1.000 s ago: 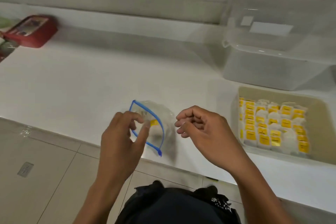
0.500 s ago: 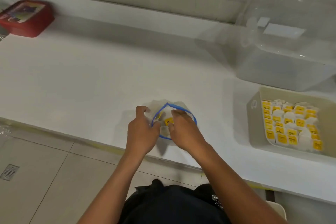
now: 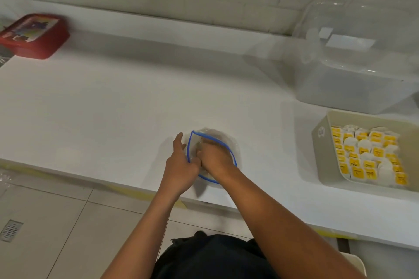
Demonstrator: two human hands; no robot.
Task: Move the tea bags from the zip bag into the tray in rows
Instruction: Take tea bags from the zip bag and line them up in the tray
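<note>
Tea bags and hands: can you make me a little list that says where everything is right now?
zip bag: on the white counter near its front edge, blue rim open
right hand: reaching inside the zip bag; fingers hidden
left hand: at the bag's left rim, holding it open
tray: on the counter, to the right
tea bags: many with yellow tags, in rows in the tray
clear bin: behind the tray
red box: far left

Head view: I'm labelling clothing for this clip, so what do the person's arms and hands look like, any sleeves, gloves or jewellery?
Both forearms are bare with no sleeves in view. The left hand and right hand wear no gloves, and no rings, watch or bands show. A dark garment is visible at the bottom edge.
</note>
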